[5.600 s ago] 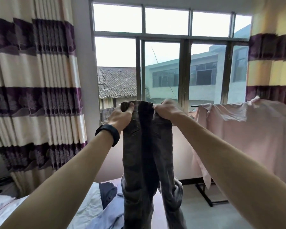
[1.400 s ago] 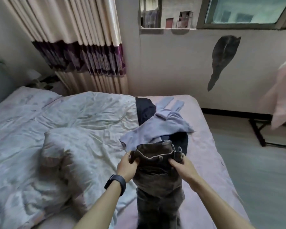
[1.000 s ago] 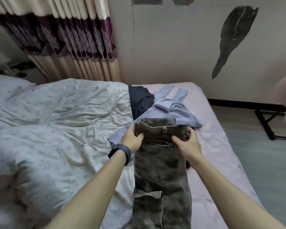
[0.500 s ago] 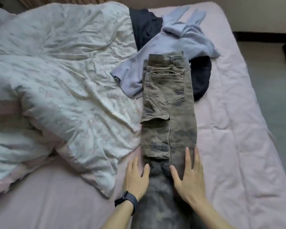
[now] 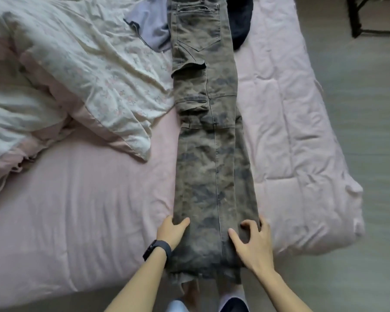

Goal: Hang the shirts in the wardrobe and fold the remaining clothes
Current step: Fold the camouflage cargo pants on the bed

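Grey-brown camouflage cargo trousers [image 5: 209,136] lie flat along the pink bed [image 5: 286,122], legs stacked, waistband at the far end and frayed hems hanging over the near edge. My left hand [image 5: 172,231] grips the left edge of the trousers just above the hems, thumb on top. My right hand [image 5: 252,242] holds the right edge at the same height, its fingers curled into the cloth and its thumb lying on it. A lilac garment [image 5: 152,33] and a dark garment [image 5: 242,21] lie under the waistband end.
A crumpled white floral quilt [image 5: 83,70] covers the bed's left half, its corner close to the trousers. Grey floor [image 5: 369,154] runs along the right side. A black rack foot [image 5: 356,23] stands at the top right. My feet show below the hems.
The trousers came down from being held up at the window and now lie flat on the bed. My hands slid from the waistband down the legs and now grip both edges near the hems.
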`<state>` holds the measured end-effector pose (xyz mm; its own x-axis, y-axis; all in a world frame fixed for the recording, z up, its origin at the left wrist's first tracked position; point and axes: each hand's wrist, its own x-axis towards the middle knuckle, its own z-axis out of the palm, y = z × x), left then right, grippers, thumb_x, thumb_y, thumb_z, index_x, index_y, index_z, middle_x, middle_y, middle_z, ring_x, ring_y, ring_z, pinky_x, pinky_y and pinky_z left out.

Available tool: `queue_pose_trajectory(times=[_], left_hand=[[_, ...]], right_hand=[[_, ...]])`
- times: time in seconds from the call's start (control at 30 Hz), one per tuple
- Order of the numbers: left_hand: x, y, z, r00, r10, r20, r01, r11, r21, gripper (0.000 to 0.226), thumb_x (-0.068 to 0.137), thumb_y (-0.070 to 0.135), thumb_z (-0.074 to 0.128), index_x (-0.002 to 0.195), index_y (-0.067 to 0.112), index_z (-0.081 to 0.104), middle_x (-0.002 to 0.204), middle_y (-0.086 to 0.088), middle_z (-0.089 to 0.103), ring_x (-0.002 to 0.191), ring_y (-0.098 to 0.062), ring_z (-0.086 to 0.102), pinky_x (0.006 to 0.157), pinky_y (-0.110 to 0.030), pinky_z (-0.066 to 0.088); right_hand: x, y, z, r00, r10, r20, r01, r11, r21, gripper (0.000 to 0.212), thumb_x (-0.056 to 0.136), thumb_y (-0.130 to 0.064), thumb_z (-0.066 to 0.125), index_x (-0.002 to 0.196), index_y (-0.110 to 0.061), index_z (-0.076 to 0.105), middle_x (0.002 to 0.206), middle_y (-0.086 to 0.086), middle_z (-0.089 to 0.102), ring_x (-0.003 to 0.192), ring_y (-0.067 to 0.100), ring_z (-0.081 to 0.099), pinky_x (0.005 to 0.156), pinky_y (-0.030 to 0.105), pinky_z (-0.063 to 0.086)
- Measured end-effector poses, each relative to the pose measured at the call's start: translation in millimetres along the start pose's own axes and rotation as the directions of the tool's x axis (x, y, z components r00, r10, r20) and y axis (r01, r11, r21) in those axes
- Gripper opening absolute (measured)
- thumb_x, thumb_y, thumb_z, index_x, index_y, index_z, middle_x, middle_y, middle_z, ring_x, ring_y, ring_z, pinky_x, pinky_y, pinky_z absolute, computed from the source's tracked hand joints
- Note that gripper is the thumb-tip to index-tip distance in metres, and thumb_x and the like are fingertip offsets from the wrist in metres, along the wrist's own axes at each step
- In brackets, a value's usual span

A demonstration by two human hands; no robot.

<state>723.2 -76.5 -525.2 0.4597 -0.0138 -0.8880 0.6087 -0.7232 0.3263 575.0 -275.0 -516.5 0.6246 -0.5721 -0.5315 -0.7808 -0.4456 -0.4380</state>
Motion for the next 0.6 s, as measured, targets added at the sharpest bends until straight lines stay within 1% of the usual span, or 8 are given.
queue_pose_trajectory(times=[0.03,0.13,0.2,0.27,0.37,0.43,0.5,0.6], left_hand=[[-7,-11,1,1.000,-0.021,0.016,0.021,1.000,-0.013,0.074,0.087,0.054,0.066,0.144,0.011,0.046,0.142,-0.003,0.055,0.127,-0.030,0.053,0.104,-0.036,0.045],[-23,-46,14,0.996,-0.058,0.069,0.063,0.996,-0.068,0.090,0.076,0.058,0.074,0.146,0.009,0.043,0.144,0.002,0.051,0.131,-0.029,0.050,0.108,-0.041,0.043],[-35,-56,20,0.994,-0.056,0.090,0.064,0.993,-0.094,0.077,0.078,0.053,0.078,0.135,0.009,0.051,0.134,0.004,0.056,0.122,-0.024,0.055,0.103,-0.034,0.046],[-43,-59,22,0.996,-0.031,0.082,0.040,0.994,-0.105,0.042,0.086,0.037,0.077,0.115,0.014,0.059,0.118,0.004,0.065,0.105,-0.019,0.060,0.088,-0.029,0.047],[-54,-58,25,0.998,0.001,0.063,0.014,0.972,-0.235,0.018,0.086,0.020,0.078,0.100,0.015,0.067,0.099,0.001,0.073,0.087,-0.016,0.068,0.069,-0.024,0.052],[-64,-53,28,0.998,0.014,0.062,0.006,0.953,-0.303,0.015,0.086,0.014,0.078,0.095,0.016,0.067,0.090,0.004,0.071,0.081,-0.013,0.067,0.060,-0.020,0.051],[-75,-53,38,0.996,0.034,0.086,-0.005,0.950,-0.314,0.021,0.085,0.015,0.078,0.103,0.011,0.069,0.092,0.003,0.072,0.084,-0.015,0.069,0.063,-0.021,0.053],[-82,-62,61,0.997,0.058,0.058,-0.042,0.971,-0.235,0.040,0.085,0.029,0.079,0.119,0.010,0.069,0.102,0.002,0.075,0.094,-0.020,0.070,0.082,-0.035,0.058]], right_hand=[[-13,4,3,0.999,0.033,0.015,-0.034,0.999,0.009,0.040,0.077,-0.066,0.067,0.100,-0.036,0.055,0.129,-0.002,0.038,0.128,0.025,0.042,0.106,0.042,0.040],[-49,26,9,0.986,0.143,0.083,-0.140,0.989,-0.043,0.044,0.072,-0.078,0.063,0.096,-0.043,0.054,0.152,-0.001,0.024,0.144,0.024,0.024,0.116,0.047,0.028],[-62,36,13,0.975,0.172,0.143,-0.168,0.985,-0.045,0.044,0.069,-0.079,0.066,0.098,-0.046,0.057,0.160,-0.002,0.014,0.148,0.024,0.019,0.118,0.049,0.023],[-67,41,12,0.958,0.196,0.210,-0.210,0.977,0.043,0.033,0.071,-0.071,0.072,0.091,-0.046,0.062,0.160,-0.001,0.017,0.144,0.027,0.029,0.115,0.050,0.028],[-72,45,-1,0.962,0.188,0.198,-0.226,0.954,0.195,0.018,0.077,-0.052,0.078,0.078,-0.040,0.065,0.150,0.000,0.032,0.130,0.026,0.046,0.110,0.048,0.034],[-76,47,-11,0.986,0.154,0.055,-0.164,0.947,0.277,0.019,0.078,-0.037,0.082,0.074,-0.033,0.063,0.141,0.000,0.036,0.122,0.021,0.047,0.108,0.042,0.037],[-87,49,-25,0.987,0.129,-0.098,-0.086,0.931,0.354,0.020,0.079,-0.021,0.082,0.075,-0.021,0.062,0.128,0.002,0.044,0.112,0.016,0.048,0.097,0.029,0.037],[-95,59,-34,0.987,0.127,-0.094,-0.082,0.922,0.379,0.013,0.085,-0.016,0.075,0.082,-0.013,0.062,0.109,0.002,0.056,0.098,0.015,0.053,0.081,0.025,0.034]])
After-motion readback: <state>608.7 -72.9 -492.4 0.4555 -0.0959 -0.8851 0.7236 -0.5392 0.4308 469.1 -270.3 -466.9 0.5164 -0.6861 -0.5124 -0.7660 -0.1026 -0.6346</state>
